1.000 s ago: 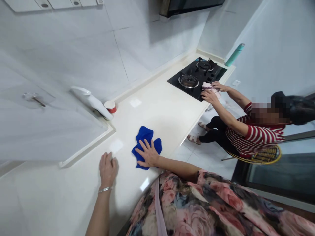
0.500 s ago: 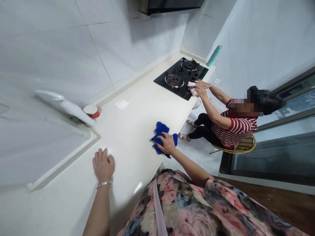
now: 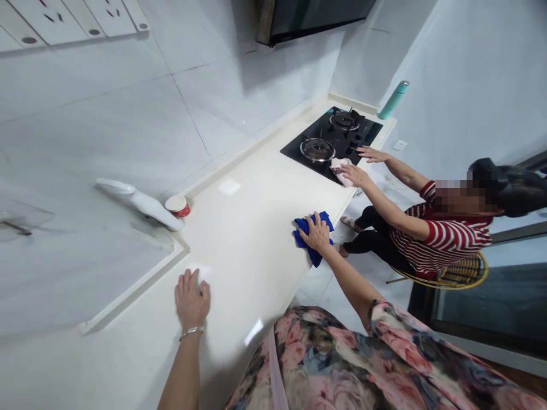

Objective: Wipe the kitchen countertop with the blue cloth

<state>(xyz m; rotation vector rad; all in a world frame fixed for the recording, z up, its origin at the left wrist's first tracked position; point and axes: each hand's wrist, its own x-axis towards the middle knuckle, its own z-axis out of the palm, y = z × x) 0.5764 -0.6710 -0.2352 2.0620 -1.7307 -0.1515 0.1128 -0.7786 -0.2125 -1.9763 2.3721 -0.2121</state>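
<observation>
On the white countertop (image 3: 256, 239), my right hand (image 3: 317, 233) presses a crumpled blue cloth (image 3: 315, 256) down near the front edge. Its fingers curve over the cloth and keep hold of it, and part of the cloth is hidden under the palm. My left hand (image 3: 192, 299), with a silver bangle at the wrist, rests open on the counter by the corner of the wall. Nothing is in it. Beyond that hand, a red and white paper cup (image 3: 178, 206) stands against the wall, beside a white handheld appliance (image 3: 141, 205) whose kind I cannot make out.
A co-worker (image 3: 444, 239) sits on a yellow-rimmed chair (image 3: 465, 273) at the right, one hand on a pink cloth (image 3: 341, 171) at the edge of the black gas stove (image 3: 294, 151). A teal bottle (image 3: 394, 100) stands behind the stove. Overhead hangs a dark hood (image 3: 316, 23).
My right hand has slid the blue cloth along the counter's front edge, closer to the stove. The view has shifted, bringing wall sockets into sight. The co-worker's hands have moved apart.
</observation>
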